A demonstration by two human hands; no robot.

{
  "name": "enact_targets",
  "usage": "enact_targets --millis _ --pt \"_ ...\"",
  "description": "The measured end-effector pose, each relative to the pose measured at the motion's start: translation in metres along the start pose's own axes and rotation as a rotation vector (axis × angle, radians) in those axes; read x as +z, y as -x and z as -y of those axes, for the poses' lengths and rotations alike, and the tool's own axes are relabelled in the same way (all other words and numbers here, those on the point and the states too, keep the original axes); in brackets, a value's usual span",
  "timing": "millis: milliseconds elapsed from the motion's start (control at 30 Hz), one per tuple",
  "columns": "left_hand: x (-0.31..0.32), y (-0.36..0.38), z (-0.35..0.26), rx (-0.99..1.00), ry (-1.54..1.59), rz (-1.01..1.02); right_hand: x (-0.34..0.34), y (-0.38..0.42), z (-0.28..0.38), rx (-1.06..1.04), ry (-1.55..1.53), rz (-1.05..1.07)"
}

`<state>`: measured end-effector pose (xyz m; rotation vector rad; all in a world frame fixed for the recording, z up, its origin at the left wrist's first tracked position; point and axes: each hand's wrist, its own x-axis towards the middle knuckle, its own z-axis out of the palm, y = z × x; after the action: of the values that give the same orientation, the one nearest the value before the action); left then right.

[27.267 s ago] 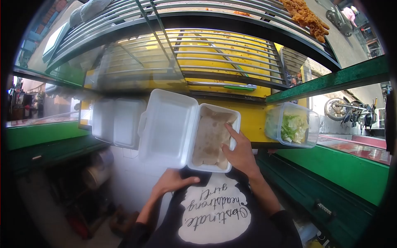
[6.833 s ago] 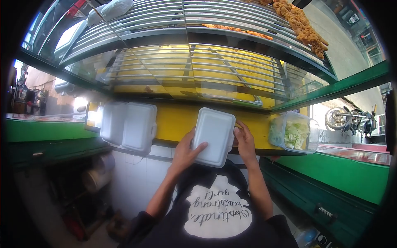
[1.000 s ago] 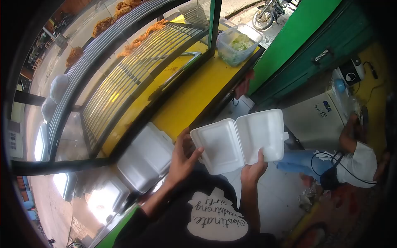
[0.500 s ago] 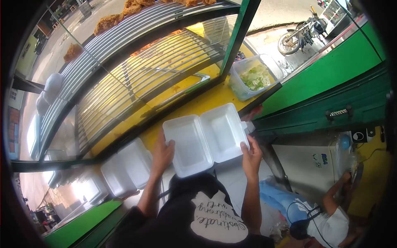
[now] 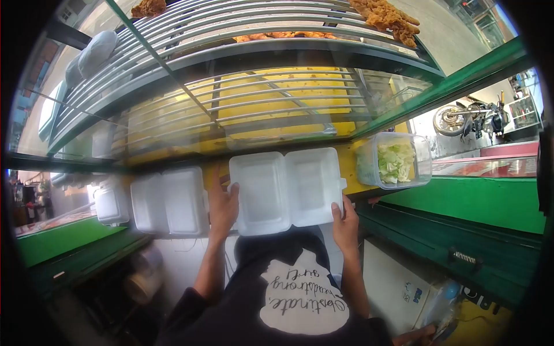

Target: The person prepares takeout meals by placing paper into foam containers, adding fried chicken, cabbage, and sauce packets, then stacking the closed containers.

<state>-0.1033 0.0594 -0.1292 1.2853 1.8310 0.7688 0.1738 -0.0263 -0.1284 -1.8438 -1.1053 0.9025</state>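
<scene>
An open white foam box point(image 5: 261, 193), both halves facing up, lies level in front of the black shirt. My left hand point(image 5: 223, 202) grips its left edge, with the thumb on the rim. At the right edge my right hand point(image 5: 345, 224) holds it, thumb on top and fingers beneath. Just left of my left hand rests another open foam box point(image 5: 167, 200). To the right, a clear plastic tub point(image 5: 424, 164) contains shredded green leaves point(image 5: 396, 162).
Behind the boxes stands a glass case with metal racks point(image 5: 277, 118) and fried pieces point(image 5: 389, 18) on top. A smaller white box point(image 5: 111, 205) is at the left. Another person's hand point(image 5: 420, 334) shows at the lower right. A motorcycle point(image 5: 473, 118) stands outside.
The view has turned, so the case and boxes appear more level. Both hands still hold the foam box, which now lies straighter against the counter edge. The other person has mostly left the view.
</scene>
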Motion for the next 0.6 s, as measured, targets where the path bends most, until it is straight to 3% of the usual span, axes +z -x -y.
enact_targets --millis 267,333,400,433,500,567,600 --pt "0.021 -0.001 0.007 0.076 -0.036 -0.226 -0.017 -0.02 -0.001 -0.114 0.157 0.221" --pt "0.015 0.006 -0.008 -0.041 0.031 -0.218 -0.029 -0.014 0.018 -0.132 0.216 0.245" --pt "0.014 0.009 -0.004 0.041 0.07 -0.309 -0.046 -0.005 0.049 0.047 0.503 0.272" --pt "0.013 0.01 -0.003 0.129 0.109 -0.391 -0.056 -0.005 0.063 0.04 0.501 0.273" --pt "0.008 0.014 -0.019 0.187 0.123 -0.467 -0.079 -0.013 0.088 -0.081 0.168 0.411" --pt "0.004 0.012 -0.039 0.254 0.145 -0.538 -0.089 -0.029 0.105 -0.142 0.059 0.388" --pt "0.003 0.01 -0.05 0.325 0.103 -0.593 -0.089 -0.04 0.113 -0.295 -0.15 0.292"
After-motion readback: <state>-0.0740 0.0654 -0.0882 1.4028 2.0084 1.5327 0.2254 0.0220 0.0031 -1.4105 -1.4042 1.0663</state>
